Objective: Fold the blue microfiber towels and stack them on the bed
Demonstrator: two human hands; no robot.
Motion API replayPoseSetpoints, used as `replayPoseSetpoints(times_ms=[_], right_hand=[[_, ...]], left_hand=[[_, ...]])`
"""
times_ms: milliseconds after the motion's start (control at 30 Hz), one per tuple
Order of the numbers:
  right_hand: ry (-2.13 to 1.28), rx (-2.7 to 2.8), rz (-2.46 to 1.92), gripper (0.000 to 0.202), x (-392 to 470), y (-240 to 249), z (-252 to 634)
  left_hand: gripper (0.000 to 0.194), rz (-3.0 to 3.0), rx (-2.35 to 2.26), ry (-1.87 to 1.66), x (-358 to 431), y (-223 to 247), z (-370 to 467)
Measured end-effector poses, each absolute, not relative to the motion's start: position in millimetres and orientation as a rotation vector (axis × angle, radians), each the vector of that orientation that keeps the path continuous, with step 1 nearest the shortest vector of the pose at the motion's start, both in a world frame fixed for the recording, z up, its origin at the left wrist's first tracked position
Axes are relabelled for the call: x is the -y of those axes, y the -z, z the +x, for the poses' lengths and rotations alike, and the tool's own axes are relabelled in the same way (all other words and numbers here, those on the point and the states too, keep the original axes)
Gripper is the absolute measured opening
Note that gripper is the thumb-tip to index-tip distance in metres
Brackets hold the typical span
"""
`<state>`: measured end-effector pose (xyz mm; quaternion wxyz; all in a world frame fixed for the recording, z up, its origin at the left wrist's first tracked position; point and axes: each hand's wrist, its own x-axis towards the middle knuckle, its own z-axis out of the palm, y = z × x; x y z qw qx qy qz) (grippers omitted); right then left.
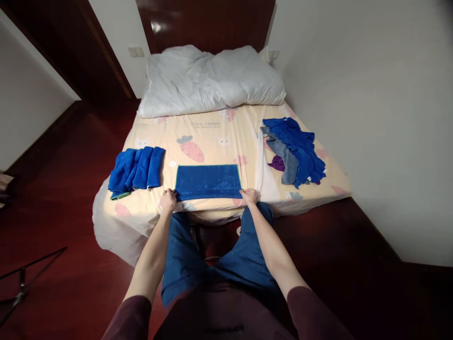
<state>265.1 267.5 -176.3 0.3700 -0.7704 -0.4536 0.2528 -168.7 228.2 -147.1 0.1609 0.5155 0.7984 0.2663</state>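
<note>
A blue towel (pixel 208 179) with thin green edging lies spread as a flat rectangle at the near side of the bed, its front strip looking doubled over. My left hand (pixel 168 200) pinches its near left corner. At the near right corner, my right hand (pixel 249 196) is closed on the cloth in the same way. To the left sit several folded or rolled blue towels (pixel 136 171) side by side. On the right is a loose heap of crumpled cloths (pixel 295 148), mostly blue, with grey and purple pieces showing.
The bed (pixel 152 134) has a yellowish sheet printed with carrots, and a bunched white quilt (pixel 212 80) lies at the headboard (pixel 208 23). A white wall stands close on the right. Black metal legs (pixel 21 288) of a stand rest on the dark red floor at left.
</note>
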Motion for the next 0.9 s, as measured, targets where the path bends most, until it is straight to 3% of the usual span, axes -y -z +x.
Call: replayPoseSetpoints(times_ms=[267, 567, 733, 900], right_hand=[[-0.592, 1.189, -2.027, 0.026, -265.2, 150.7, 255.8], [-0.44, 1.366, -1.955, 0.012, -251.2, 135.0, 262.1], [-0.333, 1.806, -1.483, 0.03, -237.6, 121.6, 286.3], [-0.354, 2.236, -1.233, 0.045, -231.0, 115.9, 278.4]], left_hand=[[0.016, 1.671, -2.245, -0.867, -226.4, 129.3, -163.9], [0.006, 2.089, -2.07, -0.811, -225.6, 111.0, -184.5], [0.023, 2.459, -1.667, -0.5, -224.3, 106.6, -196.0], [0.047, 2.628, -1.52, -0.252, -217.4, 130.7, -185.8]])
